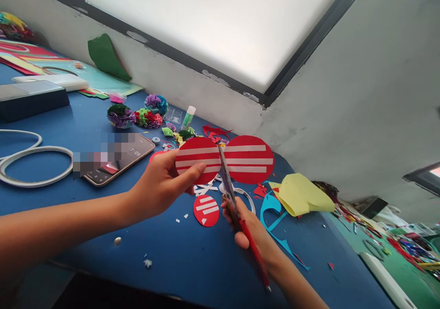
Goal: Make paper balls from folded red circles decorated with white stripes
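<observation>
My left hand (163, 180) pinches a red paper piece (246, 177) shaped like two joined circles, with white strips across both. In my right hand (256, 231) are scissors (227, 183), their blades pointing up at the narrow join between the circles. A long red stick (256, 258) with a silvery tip, possibly a pen, also lies along the right palm. Below the paper, a smaller red disc (197, 212) with white strips rests on the blue table. White paper scraps (205, 189) lie behind it.
A phone (147, 144), white cable (37, 149) and ruffled paper balls (120, 116) are at the left. A glue stick (188, 118) stands near the wall. Blue paper offcuts (271, 203) and yellow paper (302, 194) lie at the right, near the table's edge.
</observation>
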`<state>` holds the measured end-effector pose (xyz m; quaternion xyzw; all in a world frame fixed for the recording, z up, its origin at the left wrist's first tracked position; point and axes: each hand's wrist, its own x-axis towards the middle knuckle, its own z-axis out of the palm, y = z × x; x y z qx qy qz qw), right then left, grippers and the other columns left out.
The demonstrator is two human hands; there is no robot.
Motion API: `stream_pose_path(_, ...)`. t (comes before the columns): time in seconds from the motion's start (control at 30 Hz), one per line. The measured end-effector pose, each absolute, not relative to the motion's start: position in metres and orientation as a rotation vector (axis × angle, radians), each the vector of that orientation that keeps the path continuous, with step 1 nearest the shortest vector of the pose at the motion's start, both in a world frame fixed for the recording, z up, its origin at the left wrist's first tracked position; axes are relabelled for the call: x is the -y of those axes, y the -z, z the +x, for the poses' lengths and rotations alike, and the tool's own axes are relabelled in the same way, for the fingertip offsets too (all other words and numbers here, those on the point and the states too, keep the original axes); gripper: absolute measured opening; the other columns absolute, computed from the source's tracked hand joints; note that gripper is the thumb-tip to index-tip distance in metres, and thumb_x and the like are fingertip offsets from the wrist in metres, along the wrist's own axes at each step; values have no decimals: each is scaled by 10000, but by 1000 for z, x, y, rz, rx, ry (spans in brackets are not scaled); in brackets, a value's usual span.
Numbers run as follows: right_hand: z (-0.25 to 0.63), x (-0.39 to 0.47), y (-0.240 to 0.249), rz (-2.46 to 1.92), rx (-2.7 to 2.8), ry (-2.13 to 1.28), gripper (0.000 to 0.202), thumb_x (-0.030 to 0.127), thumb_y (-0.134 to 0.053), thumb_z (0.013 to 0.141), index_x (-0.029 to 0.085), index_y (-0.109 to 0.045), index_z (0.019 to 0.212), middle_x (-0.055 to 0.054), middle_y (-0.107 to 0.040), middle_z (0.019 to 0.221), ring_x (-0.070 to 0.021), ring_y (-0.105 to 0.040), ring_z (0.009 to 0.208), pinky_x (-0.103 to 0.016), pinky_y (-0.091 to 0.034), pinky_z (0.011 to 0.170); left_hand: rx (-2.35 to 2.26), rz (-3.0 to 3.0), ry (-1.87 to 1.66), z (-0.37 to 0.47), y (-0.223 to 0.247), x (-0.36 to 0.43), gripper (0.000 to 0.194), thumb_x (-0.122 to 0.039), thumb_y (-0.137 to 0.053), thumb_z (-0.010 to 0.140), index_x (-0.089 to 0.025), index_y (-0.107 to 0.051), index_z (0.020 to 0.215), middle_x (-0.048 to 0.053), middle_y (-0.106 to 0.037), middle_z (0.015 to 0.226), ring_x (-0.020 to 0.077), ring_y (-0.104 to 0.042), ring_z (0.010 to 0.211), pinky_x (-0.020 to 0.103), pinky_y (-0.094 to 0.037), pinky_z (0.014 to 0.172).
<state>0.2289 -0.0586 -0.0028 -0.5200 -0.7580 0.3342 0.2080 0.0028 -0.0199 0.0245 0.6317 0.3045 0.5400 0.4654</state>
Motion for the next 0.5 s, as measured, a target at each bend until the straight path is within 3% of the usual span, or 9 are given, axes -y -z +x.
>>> stream_pose_path(0.07,228,60,1,-1444,2085,-1006,497,640,-501,757,212,-442,1003,-51,-596,865,-199,-526,727,-309,-444,664,-767,1548,-1354,3,-26,19,125,-298,-587,818,-179,-626,823,-35,-611,606,64,-550,476,128,-482,435)
stream_pose_path(0.17,228,61,1,-1433,2062,-1056,505,648,-510,746,220,-439,1004,-43,-605,832,-217,-544,738,-331,-440,707,-794,1545,-1380,3,-27,18,151,-310,-594,812,-162,-625,824,-26,-607,603,67,-545,454,138,-476,414)
stream_pose_path(0.33,229,59,1,-1440,2086,-1010,596,714,-495,698,210,-441,1011,-24,-563,773,-192,-489,644,-313,-416,612,-854,1506,-1414,2,-28,17,182,-330,-600,810,-148,-607,806,-26,-589,576,70,-547,443,145,-472,409)
stream_pose_path(0.5,229,59,0,-1468,2098,-916,414,592,-488,784,218,-444,956,-4,-526,752,-165,-477,645,-288,-419,617,-885,1498,-1426,0,-29,15,193,-345,-604,806,-153,-602,785,-33,-592,567,72,-553,444,145,-472,408)
